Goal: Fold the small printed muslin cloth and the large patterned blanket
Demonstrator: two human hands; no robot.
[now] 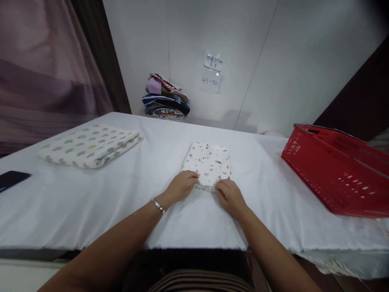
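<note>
A small white cloth (208,162) with a scattered grey and dark print lies folded in a rectangle before me. At its near left corner my left hand (182,184) grips the edge, fingers on top and thumb hidden. My right hand (231,196) pinches the near right corner in the same way. The layered near edge of the fold shows between the two hands. Further left rests a larger folded white cloth (89,146) with grey cloud-like shapes, apart from both hands.
A white-covered table (146,150) bears everything. On the right stands a red perforated plastic basket (340,170). A dark phone-like slab (13,179) lies at the left edge. Beyond the table, folded fabrics (166,97) are stacked against the wall, beside handwritten paper signs (210,83).
</note>
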